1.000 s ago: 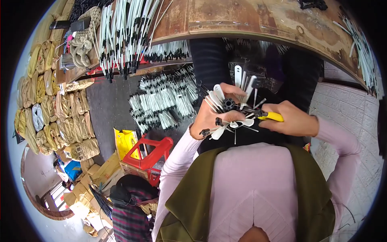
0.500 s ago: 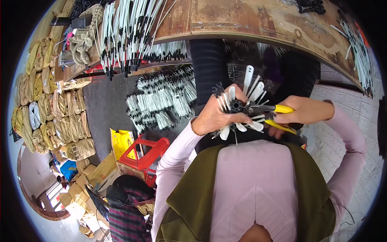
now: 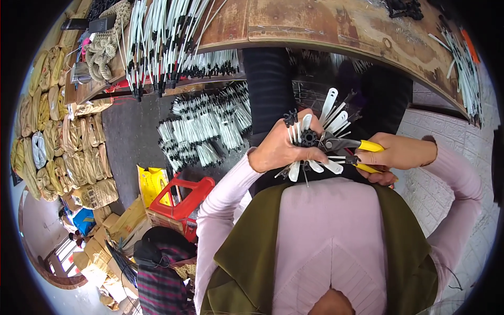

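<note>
Pliers (image 3: 344,144) held in R hand (image 3: 396,151), white strips (image 3: 329,102) w/ blk hub (image 3: 308,137) gripped in L hand (image 3: 286,147), bench (image 3: 315,23) ahead, stool (image 3: 184,202) L.

This looks like a small assembly workshop: yellow-handled metal pliers (image 3: 371,146) are in use before a scuffed brown wooden workbench (image 3: 315,23). Thin white rods with black fittings (image 3: 165,42) crowd the workbench's left end, and bundled white-and-black rods (image 3: 210,126) lie below it. Left of the workbench, brownish wrapped packages (image 3: 73,128) form stacked rows, apparently stock, though the bent rim blurs them.
</note>
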{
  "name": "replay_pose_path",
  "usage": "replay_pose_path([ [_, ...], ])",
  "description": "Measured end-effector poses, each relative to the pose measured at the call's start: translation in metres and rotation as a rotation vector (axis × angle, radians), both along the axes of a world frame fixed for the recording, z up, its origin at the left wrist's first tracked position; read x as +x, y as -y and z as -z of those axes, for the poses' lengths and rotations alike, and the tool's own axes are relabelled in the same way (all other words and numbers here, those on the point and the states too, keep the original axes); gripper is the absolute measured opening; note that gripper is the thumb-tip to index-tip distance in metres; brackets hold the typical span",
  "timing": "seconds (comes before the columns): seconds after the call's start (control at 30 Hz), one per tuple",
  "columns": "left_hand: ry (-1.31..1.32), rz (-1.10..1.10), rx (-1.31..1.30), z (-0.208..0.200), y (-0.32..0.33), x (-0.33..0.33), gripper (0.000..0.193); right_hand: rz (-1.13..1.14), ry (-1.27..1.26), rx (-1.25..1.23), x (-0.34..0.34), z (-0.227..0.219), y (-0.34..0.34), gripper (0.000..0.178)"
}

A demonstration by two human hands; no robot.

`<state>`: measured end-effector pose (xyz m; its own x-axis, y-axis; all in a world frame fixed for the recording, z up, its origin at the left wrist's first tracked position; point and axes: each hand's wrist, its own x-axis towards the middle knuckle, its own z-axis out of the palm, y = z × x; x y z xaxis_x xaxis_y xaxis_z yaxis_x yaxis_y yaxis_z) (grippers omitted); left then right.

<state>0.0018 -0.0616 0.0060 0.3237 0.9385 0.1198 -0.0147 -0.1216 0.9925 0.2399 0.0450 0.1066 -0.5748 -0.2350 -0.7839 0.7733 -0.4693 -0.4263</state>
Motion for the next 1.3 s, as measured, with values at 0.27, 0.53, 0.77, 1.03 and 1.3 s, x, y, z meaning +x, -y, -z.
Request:
replay_pose_path([
  [0.27, -0.05, -0.164, 0.016, 0.003, 0.02, 0.015, 0.034, -0.222, 0.03, 0.629, -0.008, -0.035, 0.009, 0.031],
  [0.53, 0.335, -0.348, 0.091, -0.013, 0.038, -0.021, 0.029, 0.255, -0.366, 0.395, -0.023, -0.009, 0.024, 0.023],
  [0.77, -0.059, -0.65, -0.012, -0.132, -0.103, -0.092, 0.034, 0.478, -0.322, 0.969, 0.017, 0.009, -0.07, 0.032],
  [1.03, -1.593, -0.551, 0.52, -0.046, -0.257, -0.3, 0.051, 0.122, -0.216, 2.201, 0.036, 0.055, -0.097, 0.045],
  [1.3, -1.252, -1.029, 0.55, -0.044, -0.287, -0.158, 0.046, 0.153, -0.435, 2.456, 0.086, 0.074, -0.073, 0.033],
])
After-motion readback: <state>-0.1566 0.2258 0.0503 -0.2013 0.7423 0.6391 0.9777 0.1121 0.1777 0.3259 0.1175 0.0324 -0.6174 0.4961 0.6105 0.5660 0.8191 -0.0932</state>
